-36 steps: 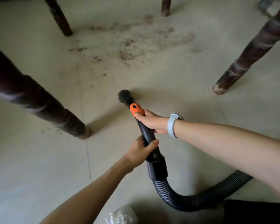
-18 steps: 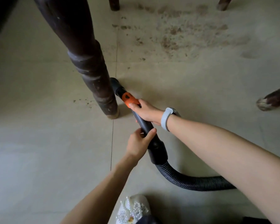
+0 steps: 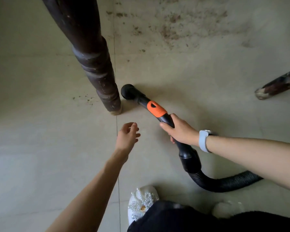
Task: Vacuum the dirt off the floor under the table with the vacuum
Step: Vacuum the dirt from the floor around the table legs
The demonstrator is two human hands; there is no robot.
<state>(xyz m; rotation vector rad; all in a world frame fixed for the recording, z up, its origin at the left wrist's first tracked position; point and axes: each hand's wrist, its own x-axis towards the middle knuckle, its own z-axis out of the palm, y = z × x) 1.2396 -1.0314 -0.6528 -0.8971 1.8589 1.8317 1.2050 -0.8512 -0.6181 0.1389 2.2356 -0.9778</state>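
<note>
Black hose: right hand (image 3: 182, 132) curled round vacuum wand (image 3: 166, 119) below orange collar (image 3: 156, 108).
Left hand (image 3: 127, 136): free, fingers loose, holds nothing.
Nozzle (image 3: 128, 92): on floor (image 3: 40, 148), just beside near table leg (image 3: 94, 64).
Dirt (image 3: 171, 29): big patch beyond nozzle, few specks (image 3: 87, 98) left of leg.
Risk: one-hand grip, so nozzle may knock leg or miss specks.
Count: 2 hands, 2 legs (2nd leg (image 3: 278, 84) at right), 1 shoe (image 3: 142, 201).

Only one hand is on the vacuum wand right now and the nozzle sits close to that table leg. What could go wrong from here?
1. Only the right hand grips the wand; the left hand hangs free, so steering may wobble.
2. The nozzle lies close to the table leg and could knock it.
3. The main dirt patch lies beyond the nozzle, and the small specks behind the leg could be missed.
</note>
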